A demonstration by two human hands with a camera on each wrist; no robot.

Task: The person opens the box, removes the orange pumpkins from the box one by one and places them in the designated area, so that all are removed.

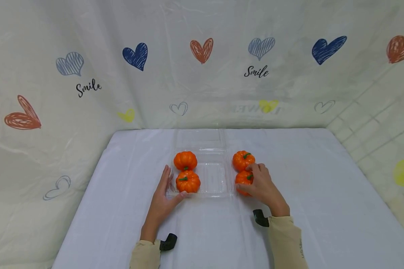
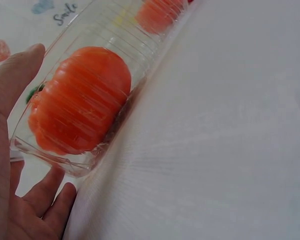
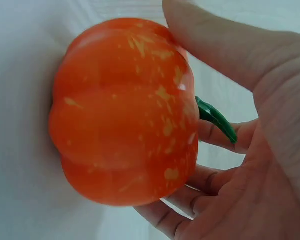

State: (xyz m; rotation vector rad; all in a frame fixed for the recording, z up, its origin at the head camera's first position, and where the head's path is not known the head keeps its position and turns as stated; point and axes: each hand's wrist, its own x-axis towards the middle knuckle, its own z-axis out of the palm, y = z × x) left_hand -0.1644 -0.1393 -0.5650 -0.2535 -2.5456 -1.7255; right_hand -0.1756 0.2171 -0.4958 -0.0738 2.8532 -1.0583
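In the head view a clear plastic clamshell container (image 1: 215, 179) lies with its lid (image 1: 198, 140) folded back. Two small orange toy pumpkins, one far (image 1: 185, 160) and one near (image 1: 188, 182), sit in its left half. My left hand (image 1: 163, 203) holds the container's near left corner, thumb at the front wall and fingers along the left side. Right of the container, my right hand (image 1: 264, 188) grips a toy pumpkin (image 3: 125, 115) with a green stem (image 3: 217, 120), thumb on one side and fingers on the other. Another pumpkin (image 1: 243, 160) stands just beyond it.
A white cloth covers the table (image 1: 309, 168). Behind it hangs a pale curtain (image 1: 175, 86) printed with hearts and "Smile". Black wrist mounts (image 1: 168, 242) stick out from both beige sleeves (image 1: 286, 239).
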